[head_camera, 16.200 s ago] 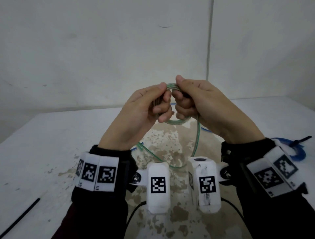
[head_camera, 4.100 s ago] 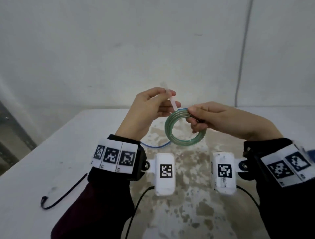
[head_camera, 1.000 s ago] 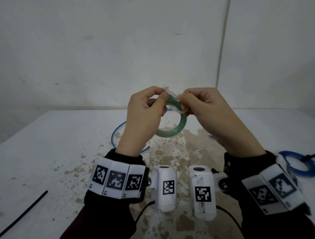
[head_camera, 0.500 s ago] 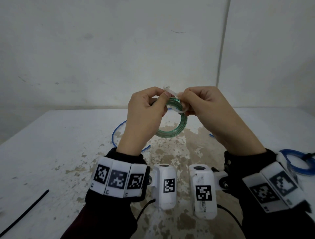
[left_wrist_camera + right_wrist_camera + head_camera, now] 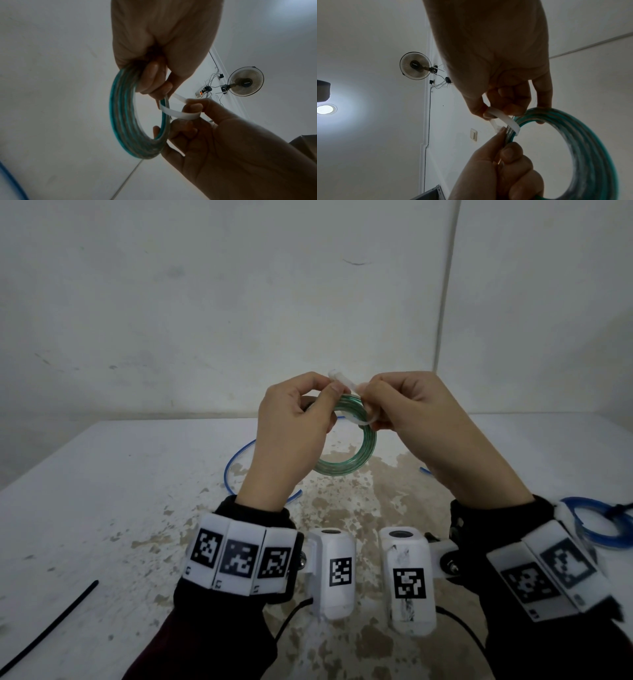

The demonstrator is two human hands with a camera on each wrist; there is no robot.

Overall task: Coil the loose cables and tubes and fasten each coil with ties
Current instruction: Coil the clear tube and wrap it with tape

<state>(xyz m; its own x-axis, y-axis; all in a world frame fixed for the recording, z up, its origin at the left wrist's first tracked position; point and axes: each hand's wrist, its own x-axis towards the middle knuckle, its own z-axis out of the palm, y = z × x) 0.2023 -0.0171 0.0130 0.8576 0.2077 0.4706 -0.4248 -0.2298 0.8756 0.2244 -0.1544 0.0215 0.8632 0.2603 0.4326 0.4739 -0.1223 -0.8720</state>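
I hold a coil of clear green tube (image 5: 346, 463) upright above the table, between both hands. My left hand (image 5: 329, 398) grips its top left part, thumb and forefinger near the head of a white tie (image 5: 342, 378). The tie loops around the coil's strands (image 5: 123, 121). My right hand (image 5: 368, 405) pinches the looped tie (image 5: 178, 115) between thumb and fingers. In the right wrist view the right hand (image 5: 498, 109) holds the tie (image 5: 505, 119) just above the coil (image 5: 590, 148), and the left hand (image 5: 505, 146) grips the coil from below.
A loose blue tube (image 5: 236, 460) curves on the stained white table (image 5: 102, 491) behind my left hand. A blue coil (image 5: 603, 529) with a black tie lies at the right edge. A black tie (image 5: 48, 628) lies at the front left. A wall stands close behind.
Since the earliest frames the green tube has been wound into a coil and the white tie looped around it. Over the last second the hands have barely moved.
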